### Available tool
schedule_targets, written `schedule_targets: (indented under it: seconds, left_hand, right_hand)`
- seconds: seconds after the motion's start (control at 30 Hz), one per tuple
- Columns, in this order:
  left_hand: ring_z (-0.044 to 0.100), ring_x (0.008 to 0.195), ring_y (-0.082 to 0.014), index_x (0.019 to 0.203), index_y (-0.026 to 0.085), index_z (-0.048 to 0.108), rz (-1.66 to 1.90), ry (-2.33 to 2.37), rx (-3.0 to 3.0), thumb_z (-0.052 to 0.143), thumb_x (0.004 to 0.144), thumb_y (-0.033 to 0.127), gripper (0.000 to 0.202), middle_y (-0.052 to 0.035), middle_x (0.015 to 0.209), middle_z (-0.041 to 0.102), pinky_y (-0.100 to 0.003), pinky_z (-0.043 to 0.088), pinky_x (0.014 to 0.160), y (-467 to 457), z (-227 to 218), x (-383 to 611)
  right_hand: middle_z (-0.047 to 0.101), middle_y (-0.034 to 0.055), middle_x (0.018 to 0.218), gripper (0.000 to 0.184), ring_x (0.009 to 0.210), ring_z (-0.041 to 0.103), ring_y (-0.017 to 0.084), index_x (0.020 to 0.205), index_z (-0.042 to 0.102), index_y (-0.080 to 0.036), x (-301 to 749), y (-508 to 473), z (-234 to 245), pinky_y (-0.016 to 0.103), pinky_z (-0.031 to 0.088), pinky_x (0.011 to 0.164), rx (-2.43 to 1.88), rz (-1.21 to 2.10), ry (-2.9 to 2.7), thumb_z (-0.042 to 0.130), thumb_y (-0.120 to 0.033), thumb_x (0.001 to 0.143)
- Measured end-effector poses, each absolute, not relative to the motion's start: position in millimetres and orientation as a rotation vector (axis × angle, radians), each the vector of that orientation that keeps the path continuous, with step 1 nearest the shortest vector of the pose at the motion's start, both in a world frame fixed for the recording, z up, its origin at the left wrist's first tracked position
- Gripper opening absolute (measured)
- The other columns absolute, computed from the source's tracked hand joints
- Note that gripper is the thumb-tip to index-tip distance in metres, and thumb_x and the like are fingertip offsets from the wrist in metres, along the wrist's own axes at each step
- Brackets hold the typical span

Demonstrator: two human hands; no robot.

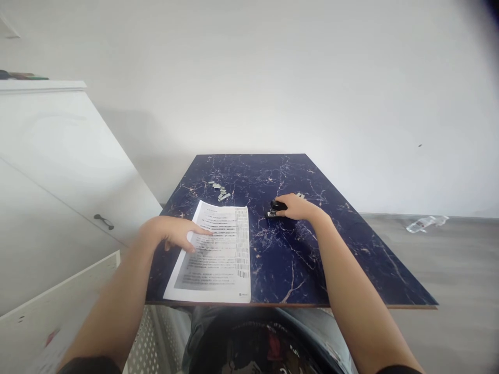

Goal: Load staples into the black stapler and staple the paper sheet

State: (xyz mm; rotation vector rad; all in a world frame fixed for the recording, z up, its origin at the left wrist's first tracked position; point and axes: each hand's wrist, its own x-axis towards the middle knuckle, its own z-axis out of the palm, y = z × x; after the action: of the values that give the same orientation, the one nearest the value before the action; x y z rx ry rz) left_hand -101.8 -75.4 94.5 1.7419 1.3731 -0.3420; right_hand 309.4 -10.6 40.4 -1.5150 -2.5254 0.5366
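A printed sheet or stack of paper lies on the dark blue marbled table, its lower edge close to the table's front edge. My left hand rests over its left side, index finger and thumb stretched out on the print; the other fingers are partly hidden. To the right of the paper, my right hand is closed around a small black stapler, which is low over or on the table. Several short staple strips lie loose behind the paper. More small pale strips show just behind my right hand.
The blue table stands near a white wall. A white cabinet with a dark handle is at the left, above a perforated white container. On the grey floor at the right lies a clear plastic item.
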Motion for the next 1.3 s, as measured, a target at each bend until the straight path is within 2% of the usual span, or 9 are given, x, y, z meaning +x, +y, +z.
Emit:
schedule_targets:
  seconds: [0.1, 0.37, 0.6, 0.7, 0.83, 0.93, 1.0, 1.17, 1.3]
  left_hand:
    - [0.055, 0.05, -0.0123, 0.137, 0.034, 0.061, -0.27, 1.448, 1.766, 0.089, 0.049, 0.035, 0.092, -0.0145, 0.129, 0.067, -0.024, 0.041, 0.043, -78, 88, -96]
    - [0.054, 0.042, -0.015, 0.151, 0.036, 0.041, -0.455, 1.264, 1.936, 0.081, 0.061, 0.037, 0.099, -0.0063, 0.082, 0.076, -0.026, 0.044, 0.046, -80, 79, -64]
    - [0.061, 0.047, -0.0146, 0.155, 0.043, 0.029, -0.487, 1.24, 2.045, 0.074, 0.068, 0.04, 0.098, -0.0132, 0.131, 0.066, -0.028, 0.047, 0.049, -81, 64, -39]
    - [0.062, 0.049, -0.015, 0.157, 0.039, 0.029, -0.457, 1.228, 2.093, 0.074, 0.071, 0.048, 0.097, -0.014, 0.129, 0.067, -0.028, 0.046, 0.051, -80, 66, -36]
    - [0.065, 0.064, -0.0204, 0.151, 0.027, 0.044, -0.118, 1.286, 2.261, 0.068, 0.08, 0.051, 0.079, -0.0104, 0.101, 0.075, -0.028, 0.045, 0.061, -63, 67, -24]
    - [0.062, 0.065, -0.0209, 0.113, 0.019, 0.071, 0.411, 1.378, 2.322, 0.059, 0.088, 0.036, 0.032, -0.0063, 0.076, 0.069, -0.03, 0.045, 0.067, -41, 51, -5]
    - [0.062, 0.072, -0.021, 0.104, 0.018, 0.07, 0.705, 1.282, 2.37, 0.061, 0.083, 0.023, 0.024, -0.0056, 0.077, 0.065, -0.031, 0.046, 0.07, -31, 33, 8]
    - [0.061, 0.096, -0.0213, 0.125, 0.018, 0.057, 1.032, 1.004, 2.29, 0.06, 0.072, 0.009, 0.053, -0.0102, 0.112, 0.062, -0.031, 0.05, 0.08, -31, -3, 24]
    - [0.061, 0.085, -0.0209, 0.103, 0.015, 0.066, 1.033, 1.006, 2.279, 0.068, 0.078, 0.022, 0.026, -0.007, 0.095, 0.067, -0.032, 0.049, 0.079, -37, -6, 26]
  right_hand:
    - [0.072, 0.0095, 0.1, 0.022, 0.081, 0.065, 0.025, 0.097, 0.068, -0.021, 311, -10, 40, 0.032, 0.043, 0.068, -1.516, 0.538, -2.517, 0.068, -0.039, 0.084]
    - [0.07, 0.0126, 0.107, 0.022, 0.088, 0.063, 0.026, 0.102, 0.066, -0.018, 315, -10, 44, 0.034, 0.043, 0.072, -1.581, 0.4, -2.421, 0.063, -0.034, 0.086]
    - [0.066, 0.0097, 0.091, 0.016, 0.075, 0.056, 0.021, 0.09, 0.057, -0.019, 300, -17, 54, 0.032, 0.037, 0.063, -1.525, 0.245, -2.32, 0.057, -0.036, 0.091]
    - [0.065, 0.0092, 0.092, 0.016, 0.075, 0.056, 0.02, 0.088, 0.053, -0.02, 286, -22, 57, 0.031, 0.036, 0.063, -1.461, 0.269, -2.358, 0.057, -0.035, 0.092]
    - [0.065, 0.0087, 0.095, 0.015, 0.079, 0.056, 0.02, 0.089, 0.052, -0.02, 268, -29, 57, 0.03, 0.036, 0.066, -1.365, 0.314, -2.421, 0.059, -0.033, 0.091]
    - [0.065, 0.008, 0.094, 0.014, 0.08, 0.056, 0.02, 0.09, 0.052, -0.02, 256, -33, 56, 0.03, 0.036, 0.067, -1.32, 0.348, -2.427, 0.058, -0.032, 0.091]
    - [0.064, 0.0083, 0.094, 0.013, 0.082, 0.057, 0.021, 0.09, 0.053, -0.02, 248, -35, 54, 0.03, 0.036, 0.068, -1.304, 0.364, -2.437, 0.058, -0.031, 0.091]
    - [0.064, 0.0088, 0.098, 0.01, 0.085, 0.057, 0.021, 0.093, 0.055, -0.02, 234, -38, 45, 0.029, 0.036, 0.07, -1.242, 0.387, -2.445, 0.06, -0.028, 0.09]
    - [0.063, 0.0076, 0.095, 0.012, 0.081, 0.056, 0.019, 0.092, 0.055, -0.019, 231, -35, 38, 0.028, 0.036, 0.067, -1.2, 0.408, -2.391, 0.059, -0.03, 0.09]
